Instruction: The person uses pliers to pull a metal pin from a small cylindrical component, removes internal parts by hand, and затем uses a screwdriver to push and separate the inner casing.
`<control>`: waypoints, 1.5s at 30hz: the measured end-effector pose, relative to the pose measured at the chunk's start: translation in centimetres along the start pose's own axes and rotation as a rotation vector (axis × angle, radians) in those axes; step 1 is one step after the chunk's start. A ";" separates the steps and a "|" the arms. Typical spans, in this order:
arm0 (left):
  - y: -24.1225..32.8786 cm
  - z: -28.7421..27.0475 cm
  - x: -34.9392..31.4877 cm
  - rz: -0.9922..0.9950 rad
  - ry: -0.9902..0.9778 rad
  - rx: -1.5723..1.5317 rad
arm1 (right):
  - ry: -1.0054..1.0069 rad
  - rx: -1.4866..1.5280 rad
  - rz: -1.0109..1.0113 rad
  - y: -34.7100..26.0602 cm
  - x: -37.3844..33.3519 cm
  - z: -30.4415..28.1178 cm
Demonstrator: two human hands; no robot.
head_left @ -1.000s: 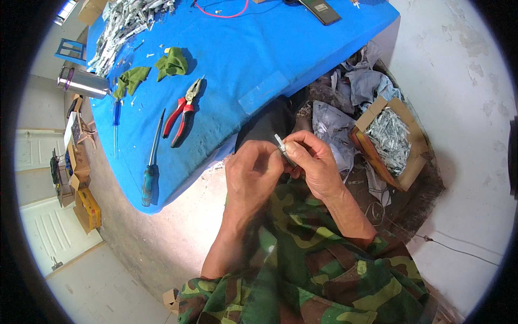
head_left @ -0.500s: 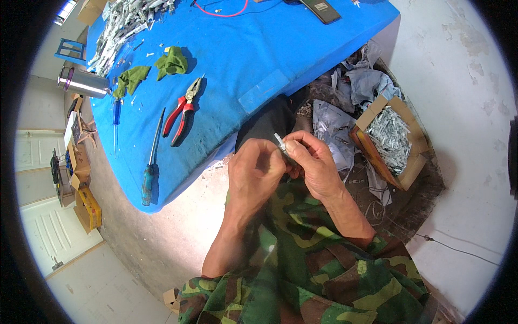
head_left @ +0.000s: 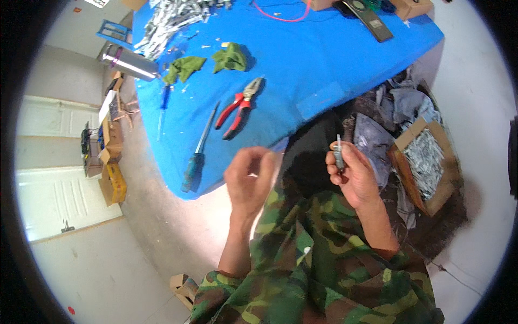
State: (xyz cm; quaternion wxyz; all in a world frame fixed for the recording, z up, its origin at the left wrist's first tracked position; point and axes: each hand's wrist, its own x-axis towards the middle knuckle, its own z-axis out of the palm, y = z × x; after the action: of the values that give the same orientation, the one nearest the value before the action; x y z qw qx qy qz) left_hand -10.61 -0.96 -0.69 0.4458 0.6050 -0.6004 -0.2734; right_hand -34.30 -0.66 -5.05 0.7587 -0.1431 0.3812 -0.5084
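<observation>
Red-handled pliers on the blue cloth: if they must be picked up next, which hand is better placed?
Probably the left hand: it looks empty and is nearer to the red-handled pliers, while the right hand holds a small grey piece in its grip.

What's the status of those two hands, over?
Left hand curled, nothing visible in it. Right hand gripping small grey part. Pliers lying on blue cloth, touching neither hand.

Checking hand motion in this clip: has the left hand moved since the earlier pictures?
Yes: the left hand has moved left relative to the red-handled pliers, and away from the right hand; the whole view shifted too.
</observation>
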 end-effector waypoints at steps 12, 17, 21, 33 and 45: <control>-11.5 -18.2 7.4 -0.103 0.404 0.744 | 0.000 0.017 0.068 0.5 1.3 0.7; -13.9 -19.8 13.1 -0.116 0.358 0.893 | -0.009 0.032 0.117 1.3 1.8 1.1; -16.7 -19.7 16.8 -0.089 0.273 0.960 | -0.007 0.014 0.136 2.0 1.9 2.1; -15.7 -21.7 17.7 -0.123 0.249 0.903 | -0.020 0.073 0.189 2.8 2.5 1.6; 1.5 -16.8 4.8 -0.058 0.216 -0.455 | -0.135 0.126 0.264 2.9 1.9 1.9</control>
State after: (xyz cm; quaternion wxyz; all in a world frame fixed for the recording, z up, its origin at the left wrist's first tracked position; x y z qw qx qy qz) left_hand 3.77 -1.89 9.22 0.6241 0.5317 -0.4548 -0.3478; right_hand -30.65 -1.34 -6.35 0.8504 -0.0778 0.3120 -0.4164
